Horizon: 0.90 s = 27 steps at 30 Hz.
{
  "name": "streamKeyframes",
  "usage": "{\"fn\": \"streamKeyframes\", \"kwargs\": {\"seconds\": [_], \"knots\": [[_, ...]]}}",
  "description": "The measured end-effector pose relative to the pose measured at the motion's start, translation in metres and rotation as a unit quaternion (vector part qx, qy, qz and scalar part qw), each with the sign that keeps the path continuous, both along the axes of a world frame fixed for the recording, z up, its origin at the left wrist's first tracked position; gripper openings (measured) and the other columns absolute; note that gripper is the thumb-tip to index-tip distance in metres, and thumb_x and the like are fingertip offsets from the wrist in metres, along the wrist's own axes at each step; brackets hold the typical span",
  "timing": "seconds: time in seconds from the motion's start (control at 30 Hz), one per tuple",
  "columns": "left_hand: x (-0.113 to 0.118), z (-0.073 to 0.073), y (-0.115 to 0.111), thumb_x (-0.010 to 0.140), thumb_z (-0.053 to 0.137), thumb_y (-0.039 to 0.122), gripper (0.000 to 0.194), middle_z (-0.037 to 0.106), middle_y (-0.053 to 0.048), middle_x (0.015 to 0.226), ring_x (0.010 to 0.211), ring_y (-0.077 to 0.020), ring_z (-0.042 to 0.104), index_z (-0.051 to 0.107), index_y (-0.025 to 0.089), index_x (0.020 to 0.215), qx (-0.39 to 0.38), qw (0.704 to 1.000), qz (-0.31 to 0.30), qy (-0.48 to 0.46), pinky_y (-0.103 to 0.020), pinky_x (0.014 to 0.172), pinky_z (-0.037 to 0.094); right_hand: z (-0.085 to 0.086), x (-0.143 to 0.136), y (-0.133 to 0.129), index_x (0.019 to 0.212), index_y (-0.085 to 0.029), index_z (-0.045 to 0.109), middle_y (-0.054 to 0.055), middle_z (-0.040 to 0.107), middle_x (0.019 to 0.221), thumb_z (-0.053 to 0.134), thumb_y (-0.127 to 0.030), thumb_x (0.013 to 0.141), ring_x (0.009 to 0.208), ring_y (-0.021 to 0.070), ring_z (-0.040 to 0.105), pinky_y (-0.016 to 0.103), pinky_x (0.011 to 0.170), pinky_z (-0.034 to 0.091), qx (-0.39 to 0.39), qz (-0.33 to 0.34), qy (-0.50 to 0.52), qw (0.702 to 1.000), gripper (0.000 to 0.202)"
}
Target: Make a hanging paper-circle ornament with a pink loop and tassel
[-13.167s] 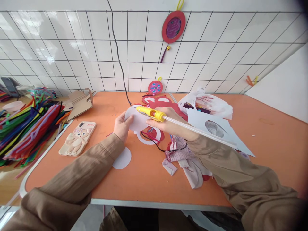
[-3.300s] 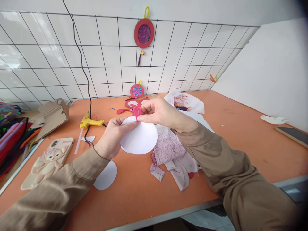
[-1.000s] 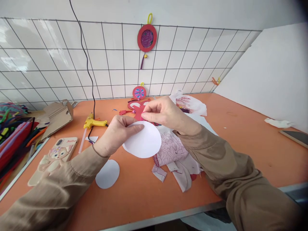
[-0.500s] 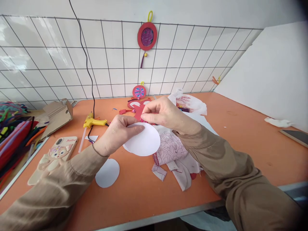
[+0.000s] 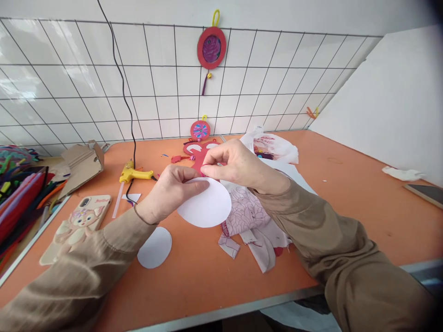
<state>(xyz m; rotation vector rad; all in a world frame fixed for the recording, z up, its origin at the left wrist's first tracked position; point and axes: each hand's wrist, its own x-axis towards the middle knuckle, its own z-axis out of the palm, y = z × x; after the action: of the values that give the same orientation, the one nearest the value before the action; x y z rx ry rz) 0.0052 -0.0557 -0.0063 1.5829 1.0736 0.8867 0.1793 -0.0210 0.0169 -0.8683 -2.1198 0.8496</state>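
Forearms [image 5: 128,235] angled inward, we pinch the white disc [image 5: 206,207] in our left hand [image 5: 169,191]; our right hand [image 5: 237,163], curled, nips a half-hidden pink piece [image 5: 202,174] at the disc's edge.

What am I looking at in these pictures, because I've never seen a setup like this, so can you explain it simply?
There is no machine here: these are a person's two bare hands. Every picture comes from one camera worn on that person's head, looking forward and down.

The left hand has its grip on a white disc. The right hand, at the disc's far edge, seems to pinch a small pink piece, mostly hidden.

On the orange table lie a second white disc, a phone in a cartoon case, a yellow glue gun, a patterned cloth and a white plastic bag. A round red ornament hangs on the wall behind.
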Motion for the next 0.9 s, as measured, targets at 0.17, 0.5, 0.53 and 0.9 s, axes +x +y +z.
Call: {"fn": "streamKeyframes", "kwargs": {"seconds": [0.17, 0.5, 0.53, 0.9], "knots": [[0.001, -0.004, 0.001, 0.069, 0.069, 0.035, 0.020, 0.066, -0.003, 0.063, 0.057, -0.0155, 0.061, 0.070, 0.015, 0.067, -0.023, 0.999, 0.006, -0.028, -0.025, 0.049, 0.043, 0.000, -0.002, 0.000, 0.059, -0.015, 0.061, -0.002, 0.057, 0.057, 0.060, -0.015, 0.075, 0.052, 0.0070, 0.049, 0.022, 0.046, 0.037, -0.007, 0.002, -0.001, 1.000, 0.016], [-0.001, -0.004, 0.004, 0.069, 0.074, 0.036, 0.024, 0.059, 0.001, 0.056, 0.051, -0.0109, 0.053, 0.066, 0.016, 0.061, -0.030, 0.995, 0.040, -0.084, -0.022, 0.046, 0.039, 0.009, 0.014, 0.008, 0.069, -0.015, 0.065, 0.003, 0.064, 0.065, 0.068, -0.036, 0.082, 0.063, 0.0121, 0.060, 0.026, 0.058, 0.047, -0.029, 0.043, 0.028, 0.998, 0.025], [-0.001, -0.004, 0.003, 0.069, 0.074, 0.037, 0.024, 0.060, 0.001, 0.057, 0.052, -0.0114, 0.054, 0.068, 0.015, 0.063, -0.029, 0.995, 0.044, -0.086, -0.023, 0.047, 0.040, 0.009, 0.013, 0.007, 0.069, -0.015, 0.065, 0.003, 0.064, 0.065, 0.070, -0.034, 0.080, 0.063, 0.0122, 0.060, 0.026, 0.058, 0.047, -0.031, 0.040, 0.008, 0.999, 0.022], [-0.001, -0.005, 0.005, 0.065, 0.080, 0.039, 0.027, 0.059, 0.000, 0.056, 0.051, -0.0105, 0.051, 0.069, 0.014, 0.065, -0.025, 0.995, 0.038, -0.091, -0.023, 0.047, 0.036, -0.003, 0.007, 0.010, 0.072, -0.015, 0.063, 0.001, 0.061, 0.070, 0.068, -0.027, 0.076, 0.067, 0.0109, 0.057, 0.024, 0.058, 0.044, 0.012, 0.037, -0.031, 0.999, 0.013]]}}
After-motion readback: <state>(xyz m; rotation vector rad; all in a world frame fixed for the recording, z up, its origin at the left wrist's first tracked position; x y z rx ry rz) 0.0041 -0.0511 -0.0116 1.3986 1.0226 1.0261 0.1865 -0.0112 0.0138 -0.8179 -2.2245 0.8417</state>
